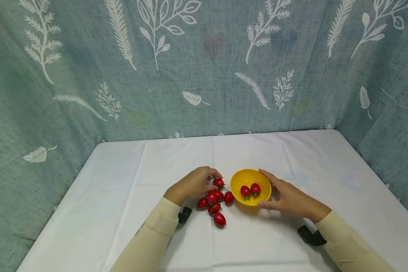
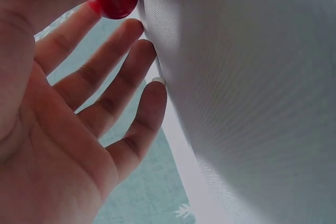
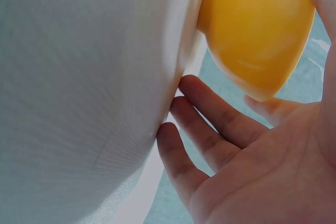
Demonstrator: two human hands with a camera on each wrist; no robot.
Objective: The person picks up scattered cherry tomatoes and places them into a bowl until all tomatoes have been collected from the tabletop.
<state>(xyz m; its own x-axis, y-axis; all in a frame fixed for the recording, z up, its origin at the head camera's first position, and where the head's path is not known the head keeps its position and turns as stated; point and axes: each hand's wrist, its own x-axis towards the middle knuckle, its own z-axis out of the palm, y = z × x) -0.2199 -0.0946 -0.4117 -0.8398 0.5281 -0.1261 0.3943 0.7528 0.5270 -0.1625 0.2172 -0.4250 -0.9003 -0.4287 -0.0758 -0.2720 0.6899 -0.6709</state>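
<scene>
A yellow bowl (image 1: 237, 181) stands upright on the table with two small red tomatoes (image 1: 255, 189) inside. My right hand (image 1: 287, 198) holds the bowl's right side between thumb and index finger; in the right wrist view the other fingers (image 3: 202, 145) extend below the bowl wall, their tips at the cloth. Left of the bowl lies a loose cluster of several tomatoes (image 1: 212, 197). My left hand (image 1: 192, 185) is over the cluster's far side, thumb and index finger on either side of one tomato (image 1: 218, 183). Its other fingers (image 2: 118, 93) are spread and slightly bent.
White cloth covers the table (image 1: 268, 241). Behind it and at both sides hangs a green-blue curtain (image 1: 204, 75) with white leaf prints. One tomato (image 1: 229, 197) lies close beside the bowl, and another (image 1: 219, 220) lies nearest the front of the cluster.
</scene>
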